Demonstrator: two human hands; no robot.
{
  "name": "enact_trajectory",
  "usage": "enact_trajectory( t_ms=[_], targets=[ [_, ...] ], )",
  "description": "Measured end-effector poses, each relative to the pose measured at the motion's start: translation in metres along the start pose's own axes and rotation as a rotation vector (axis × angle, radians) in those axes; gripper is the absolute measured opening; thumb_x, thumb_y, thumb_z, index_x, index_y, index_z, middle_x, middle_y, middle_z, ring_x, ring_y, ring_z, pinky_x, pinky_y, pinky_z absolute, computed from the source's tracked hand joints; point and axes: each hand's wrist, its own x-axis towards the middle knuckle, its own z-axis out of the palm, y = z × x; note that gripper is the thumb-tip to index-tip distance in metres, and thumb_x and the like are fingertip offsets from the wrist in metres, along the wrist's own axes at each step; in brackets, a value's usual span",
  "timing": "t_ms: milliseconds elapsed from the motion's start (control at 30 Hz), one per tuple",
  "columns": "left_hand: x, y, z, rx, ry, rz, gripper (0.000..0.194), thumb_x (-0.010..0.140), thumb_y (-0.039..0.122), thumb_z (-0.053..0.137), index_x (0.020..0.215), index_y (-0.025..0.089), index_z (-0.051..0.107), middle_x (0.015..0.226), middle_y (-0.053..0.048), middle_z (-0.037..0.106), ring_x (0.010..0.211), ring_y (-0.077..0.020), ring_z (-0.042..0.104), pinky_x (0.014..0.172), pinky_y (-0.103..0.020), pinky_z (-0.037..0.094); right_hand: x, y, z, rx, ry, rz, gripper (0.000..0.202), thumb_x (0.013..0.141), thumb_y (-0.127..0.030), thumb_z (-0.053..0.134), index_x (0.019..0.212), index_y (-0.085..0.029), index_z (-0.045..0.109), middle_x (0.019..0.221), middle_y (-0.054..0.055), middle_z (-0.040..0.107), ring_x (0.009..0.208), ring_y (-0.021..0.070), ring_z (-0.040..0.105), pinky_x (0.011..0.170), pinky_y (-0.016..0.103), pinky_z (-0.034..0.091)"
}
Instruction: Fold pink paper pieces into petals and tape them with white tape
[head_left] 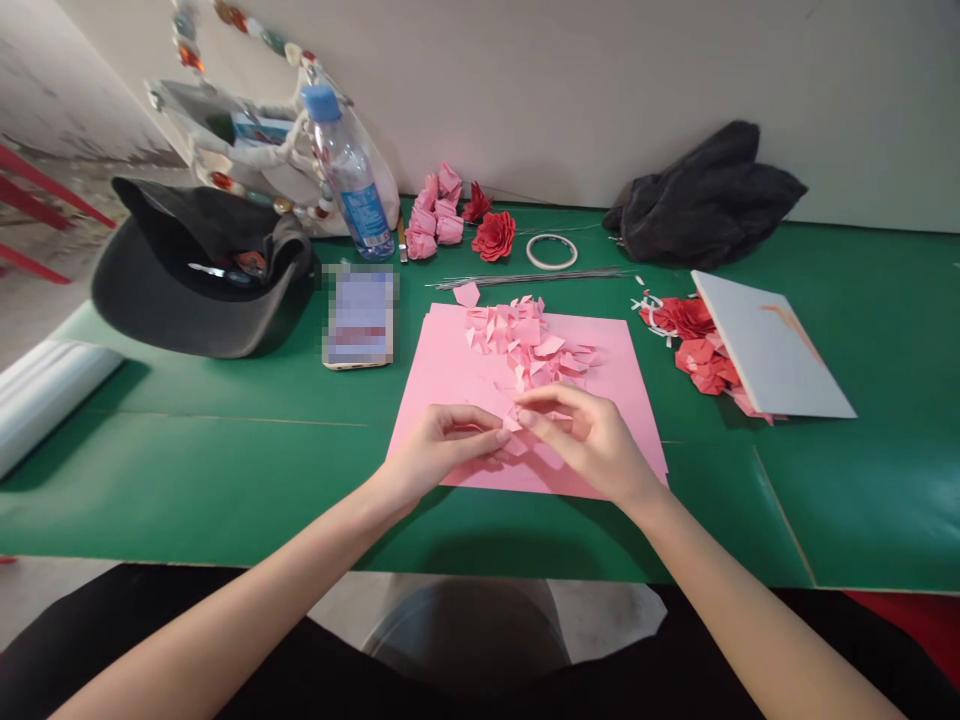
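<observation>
Between my two hands is a small pink paper petal [513, 420], pinched from both sides. My left hand [450, 440] grips its left edge with thumb and fingers. From the right, the fingertips of my right hand [589, 430] close on the same piece. Both hands are just above a stack of pink paper sheets [427, 385]. Behind them on the sheets lies a loose pile of cut and folded pink petals [517, 335]. One separate petal [466, 294] rests at the stack's far edge.
Thin wires [532, 280] and a tape ring [552, 252] lie behind the paper. Finished pink paper roses [435, 215] and red roses [493, 236] stand farther back. A bottle [360, 190], phone [360, 318] and cap [202, 270] are left; a white board [776, 345] leans on red flowers [705, 360] at right.
</observation>
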Motion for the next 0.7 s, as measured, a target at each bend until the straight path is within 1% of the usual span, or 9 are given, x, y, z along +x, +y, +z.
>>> enact_trajectory(
  t_ms=[67, 133, 200, 333, 400, 500, 600, 700],
  targets=[
    [0.0, -0.002, 0.0, 0.064, -0.015, 0.039, 0.022, 0.078, 0.032, 0.071, 0.087, 0.012, 0.072, 0.084, -0.009, 0.074, 0.08, -0.0202, 0.07, 0.079, -0.031, 0.056, 0.002, -0.002, 0.0, 0.073, -0.074, 0.116, 0.013, 0.086, -0.031, 0.061, 0.09, -0.022, 0.069, 0.089, 0.003, 0.071, 0.084, 0.018, 0.067, 0.074, 0.031, 0.057],
    [0.001, -0.005, 0.0, 0.135, -0.02, 0.079, 0.022, 0.078, 0.033, 0.07, 0.086, 0.012, 0.073, 0.086, -0.01, 0.074, 0.081, -0.0212, 0.07, 0.08, -0.033, 0.056, 0.003, -0.003, -0.001, 0.08, -0.118, 0.145, 0.013, 0.086, -0.03, 0.06, 0.083, -0.02, 0.069, 0.083, 0.003, 0.071, 0.079, 0.0172, 0.067, 0.073, 0.03, 0.056],
    [0.002, -0.007, 0.001, 0.169, -0.005, 0.085, 0.024, 0.078, 0.035, 0.07, 0.086, 0.013, 0.073, 0.084, -0.01, 0.074, 0.08, -0.022, 0.07, 0.078, -0.034, 0.057, 0.002, -0.002, 0.0, 0.068, -0.105, 0.14, 0.013, 0.085, -0.028, 0.06, 0.08, -0.02, 0.069, 0.082, 0.002, 0.071, 0.077, 0.0166, 0.067, 0.072, 0.029, 0.055],
    [0.002, -0.009, 0.001, 0.105, 0.004, 0.021, 0.022, 0.075, 0.034, 0.072, 0.084, 0.013, 0.074, 0.08, -0.008, 0.074, 0.075, -0.0208, 0.071, 0.074, -0.032, 0.057, 0.001, -0.001, 0.003, 0.036, -0.07, 0.128, 0.012, 0.085, -0.026, 0.059, 0.079, -0.02, 0.068, 0.079, 0.002, 0.07, 0.074, 0.0163, 0.066, 0.07, 0.029, 0.054],
    [0.002, -0.007, 0.001, 0.092, 0.008, 0.012, 0.02, 0.075, 0.032, 0.073, 0.083, 0.014, 0.074, 0.08, -0.008, 0.074, 0.074, -0.0197, 0.071, 0.073, -0.029, 0.057, 0.001, 0.0, 0.003, 0.053, -0.075, 0.139, 0.013, 0.085, -0.027, 0.059, 0.079, -0.019, 0.068, 0.079, 0.002, 0.07, 0.074, 0.0163, 0.066, 0.069, 0.029, 0.053],
    [0.002, -0.006, 0.0, 0.115, 0.017, 0.026, 0.02, 0.076, 0.032, 0.072, 0.083, 0.014, 0.074, 0.078, -0.007, 0.073, 0.071, -0.0191, 0.07, 0.07, -0.028, 0.056, 0.003, 0.001, 0.0, 0.109, -0.138, 0.189, 0.012, 0.084, -0.027, 0.06, 0.084, -0.019, 0.069, 0.083, 0.003, 0.071, 0.077, 0.0166, 0.067, 0.07, 0.029, 0.055],
    [0.002, -0.005, -0.001, 0.125, 0.028, 0.02, 0.019, 0.075, 0.032, 0.073, 0.081, 0.013, 0.074, 0.076, -0.007, 0.072, 0.07, -0.0189, 0.068, 0.068, -0.028, 0.055, 0.005, 0.003, -0.008, 0.136, -0.201, 0.226, 0.014, 0.082, -0.023, 0.061, 0.091, -0.02, 0.071, 0.089, 0.004, 0.072, 0.083, 0.0178, 0.068, 0.076, 0.032, 0.056],
    [0.002, -0.004, -0.002, 0.106, 0.041, 0.023, 0.019, 0.074, 0.032, 0.074, 0.08, 0.014, 0.073, 0.076, -0.006, 0.071, 0.069, -0.0187, 0.068, 0.068, -0.028, 0.054, 0.005, 0.004, -0.012, 0.179, -0.207, 0.246, 0.017, 0.082, -0.022, 0.061, 0.095, -0.021, 0.072, 0.095, 0.004, 0.072, 0.092, 0.0189, 0.069, 0.083, 0.035, 0.056]
  ],
)
